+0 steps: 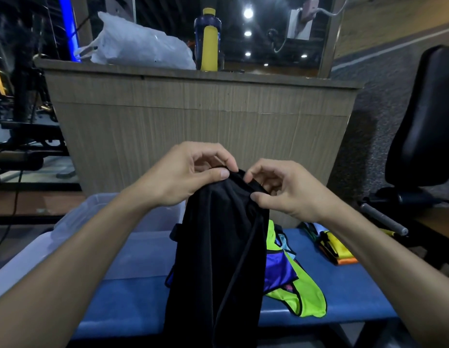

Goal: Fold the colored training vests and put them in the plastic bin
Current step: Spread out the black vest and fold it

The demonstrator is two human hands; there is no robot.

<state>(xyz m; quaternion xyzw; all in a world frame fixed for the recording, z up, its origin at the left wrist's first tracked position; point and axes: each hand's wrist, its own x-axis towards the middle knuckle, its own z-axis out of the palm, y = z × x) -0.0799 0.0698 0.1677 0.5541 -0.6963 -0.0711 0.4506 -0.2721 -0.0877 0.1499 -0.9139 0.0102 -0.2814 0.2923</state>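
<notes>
Black vest (216,259) hangs below my fingers, left hand (190,172) and right hand (281,187) pinching its top edge; bin (75,222) sits lower left. Loose pinches might let it slip crooked.

Both hands are up in front of the wooden counter (200,116), holding a black vest (218,247) by its top edge so it hangs straight down over the blue bench (344,285). The left hand (190,172) pinches the fabric between thumb and fingertips, and the right hand (283,189) grips the trim just beside it. On the bench behind the black one lie a neon green vest (301,297) and a purple vest (276,272) in a heap, with a yellow and orange folded stack (336,247) near the far right edge. A clear plastic bin (92,222) sits at the left end. A yellow bottle (209,43) and a white plastic bag (140,46) stand on the counter top.
</notes>
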